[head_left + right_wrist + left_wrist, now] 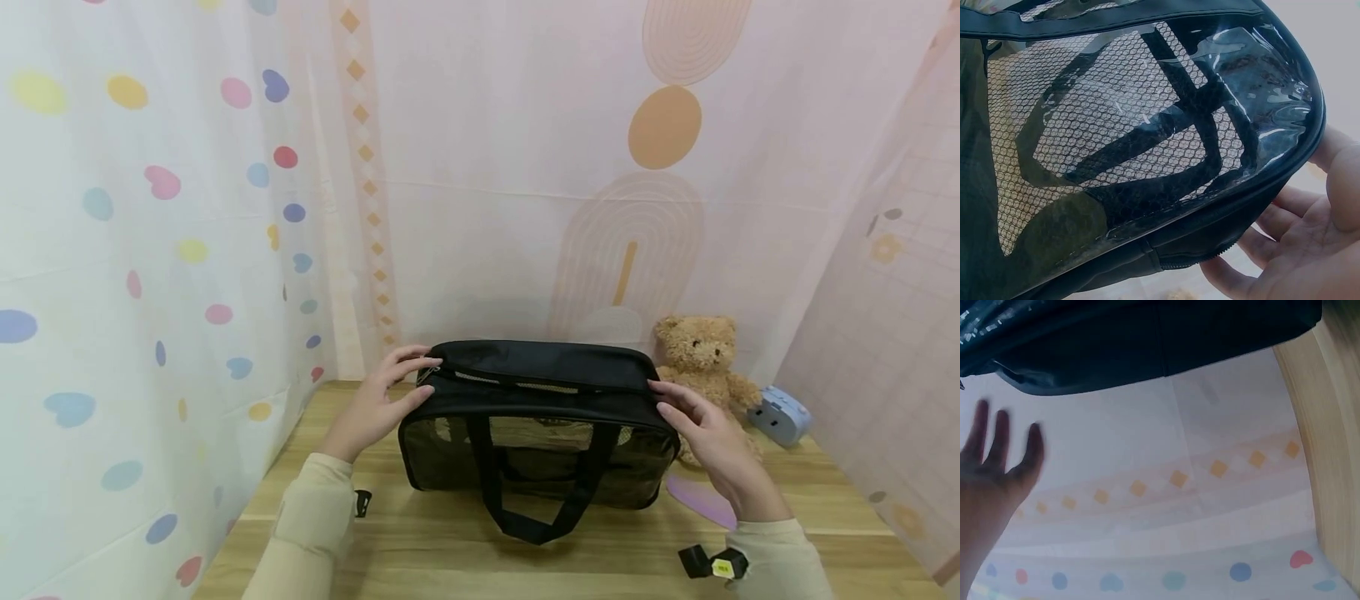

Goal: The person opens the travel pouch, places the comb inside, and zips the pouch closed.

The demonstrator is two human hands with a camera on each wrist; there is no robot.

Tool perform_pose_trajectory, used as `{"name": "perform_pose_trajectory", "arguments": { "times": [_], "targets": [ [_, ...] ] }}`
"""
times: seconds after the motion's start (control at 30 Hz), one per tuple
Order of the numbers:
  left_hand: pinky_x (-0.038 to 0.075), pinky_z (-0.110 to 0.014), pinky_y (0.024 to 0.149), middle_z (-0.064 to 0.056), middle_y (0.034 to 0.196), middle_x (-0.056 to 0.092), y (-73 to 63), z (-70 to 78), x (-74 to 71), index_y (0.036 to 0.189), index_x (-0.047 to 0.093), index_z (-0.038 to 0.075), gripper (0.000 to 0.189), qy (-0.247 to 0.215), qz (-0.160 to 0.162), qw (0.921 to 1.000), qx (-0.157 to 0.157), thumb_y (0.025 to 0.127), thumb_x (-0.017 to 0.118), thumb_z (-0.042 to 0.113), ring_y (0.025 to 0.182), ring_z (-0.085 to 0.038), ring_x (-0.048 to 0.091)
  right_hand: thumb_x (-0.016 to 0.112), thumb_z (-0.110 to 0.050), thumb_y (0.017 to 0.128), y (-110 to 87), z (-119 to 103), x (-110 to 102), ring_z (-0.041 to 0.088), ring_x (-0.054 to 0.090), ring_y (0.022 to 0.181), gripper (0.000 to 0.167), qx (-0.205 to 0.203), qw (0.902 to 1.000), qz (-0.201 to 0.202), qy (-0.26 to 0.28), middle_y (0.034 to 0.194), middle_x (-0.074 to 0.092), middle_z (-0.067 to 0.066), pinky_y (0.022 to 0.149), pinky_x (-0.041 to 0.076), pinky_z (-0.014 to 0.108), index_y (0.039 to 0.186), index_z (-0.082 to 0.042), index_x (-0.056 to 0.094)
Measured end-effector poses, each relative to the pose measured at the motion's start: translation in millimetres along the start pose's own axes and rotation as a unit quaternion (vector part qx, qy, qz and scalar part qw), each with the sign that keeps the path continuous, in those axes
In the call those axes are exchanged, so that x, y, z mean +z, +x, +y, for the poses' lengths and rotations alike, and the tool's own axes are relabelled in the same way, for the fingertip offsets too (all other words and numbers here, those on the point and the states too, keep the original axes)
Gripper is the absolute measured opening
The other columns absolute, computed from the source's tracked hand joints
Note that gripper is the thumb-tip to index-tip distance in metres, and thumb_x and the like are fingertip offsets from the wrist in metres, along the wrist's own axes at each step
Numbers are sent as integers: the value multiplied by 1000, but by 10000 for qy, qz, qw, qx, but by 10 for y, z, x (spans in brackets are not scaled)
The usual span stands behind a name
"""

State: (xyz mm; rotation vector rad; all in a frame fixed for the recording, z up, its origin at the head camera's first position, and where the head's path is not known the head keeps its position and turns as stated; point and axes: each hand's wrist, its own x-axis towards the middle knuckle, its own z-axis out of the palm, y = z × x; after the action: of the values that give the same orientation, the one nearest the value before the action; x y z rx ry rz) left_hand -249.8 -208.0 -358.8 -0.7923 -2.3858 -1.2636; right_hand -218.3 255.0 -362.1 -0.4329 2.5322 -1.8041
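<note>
A black, clear-sided bag (607,406) stands upright on the wooden tabletop (420,562), toward the back, between a person's two hands. Its long axis runs left to right, the right end angled slightly nearer the wearer; one clear face looks to the front, where a strap handle (577,497) droops to the wood. Along the top, parallel to that long axis, the zip (547,387) gapes in a narrow slit.

At the left end, the left hand (375,411) has its fingers spread and mostly straight, thumb apart, beside the zip pull (426,372); whether they touch it cannot be told. The right hand (708,442) rests at the opposite end, its fingers parted from the thumb, gently bent and touching the bag's edge without closing round it.

Bare wood stretches before the bag and from its left end to the tabletop's left edge. Behind rises a printed curtain (480,267). Room is tighter at right, where a bear (697,346) sits just behind the bag's end, a blue box (782,417) beside it and a purple piece (701,502) partly under the right forearm.
</note>
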Motion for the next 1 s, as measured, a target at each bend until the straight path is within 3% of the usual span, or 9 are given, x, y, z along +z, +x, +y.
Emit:
{"name": "perform_pose_trajectory", "arguments": {
  "times": [0.23, 0.37, 0.6, 0.83, 0.9, 1.0],
  "targets": [
    [26, -71, 110, -5, 165, 22, 25, -108, -68, 152, 49, 25, 52, -36, -963, 9935, -611, 102, 62, 36, 149, -38, 23, 46, -34, 110, 29, 32, -1, -5, 43, 121, 58, -49, 9999, -6, 101, 159, 29, 21, 94, 38, 11, 157, -2, 34],
    [21, -77, 108, -3, 169, 5, 22, -173, -65, 156, 39, 33, 59, -45, -1303, 9866, -986, 102, 61, 43, 152, -43, 8, 46, -35, 110, 41, 31, -13, -5, 42, 122, 59, -24, 9998, -13, 193, 159, 28, 20, 95, 38, 13, 157, -2, 33],
    [16, -82, 104, 1, 169, -13, 1, -189, -82, 159, 33, 36, 66, 12, -1436, 9828, -1158, 100, 62, 45, 152, -45, -8, 45, -34, 111, 21, 61, -3, -3, 43, 124, 57, -144, 9996, -28, 222, 155, 35, 18, 95, 37, 11, 157, -3, 33],
    [12, -84, 102, -5, 169, -13, -14, -182, -105, 160, 29, 37, 67, 321, -1519, 9811, -1154, 101, 59, 47, 152, -46, -10, 47, -19, 110, -76, 267, -68, 0, 55, 120, 41, -842, 9913, 539, 856, 136, 59, -12, 94, 45, 14, 148, -4, 48],
    [8, -84, 103, -4, 169, -13, -11, -185, -101, 160, 28, 39, 67, 298, -1524, 9805, -1203, 101, 59, 48, 152, -45, -10, 48, -21, 110, -123, 343, -142, -2, 57, 117, 38, -664, 9921, 683, 817, 129, 61, -19, 91, 47, 14, 145, -6, 50],
    [1, -84, 103, 0, 169, -13, -10, -180, -96, 159, 29, 39, 67, 269, -1500, 9795, -1315, 101, 60, 48, 153, -43, -10, 49, -28, 110, -195, 455, -275, -9, 56, 109, 46, 9, 9975, 655, 257, 126, 59, -22, 88, 47, 14, 147, -1, 45]
  ]
}}
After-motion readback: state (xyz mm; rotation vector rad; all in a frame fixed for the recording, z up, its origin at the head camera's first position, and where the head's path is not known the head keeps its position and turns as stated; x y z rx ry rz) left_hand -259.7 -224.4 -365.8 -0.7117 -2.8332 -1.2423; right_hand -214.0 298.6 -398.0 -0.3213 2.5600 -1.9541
